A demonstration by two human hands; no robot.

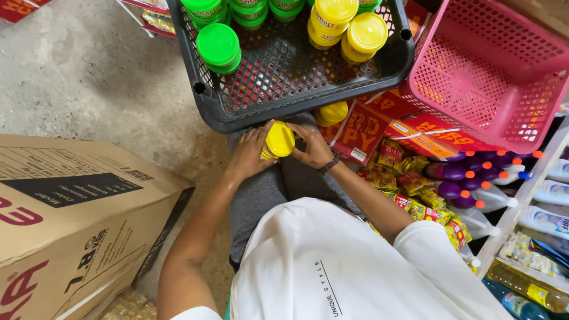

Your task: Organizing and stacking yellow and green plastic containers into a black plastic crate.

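Observation:
A small jar with a yellow lid (278,141) sits between both my hands, just in front of my knees. My left hand (249,153) wraps its left side and my right hand (313,147) holds its right side, a dark band on that wrist. Right above the hands is a dark grey plastic crate (284,101) holding several green-lidded jars (218,46) and yellow-lidded jars (355,29). Another yellow-lidded jar (332,112) lies under the crate's front edge, to the right of my right hand.
A pink plastic basket (492,77) stands at the right over red packets (379,124). Small yellow sachets (415,189), purple bottles (456,175) and white bottles (551,219) crowd the shelf at right. A large cardboard box (71,219) fills the left; concrete floor (101,77) beyond.

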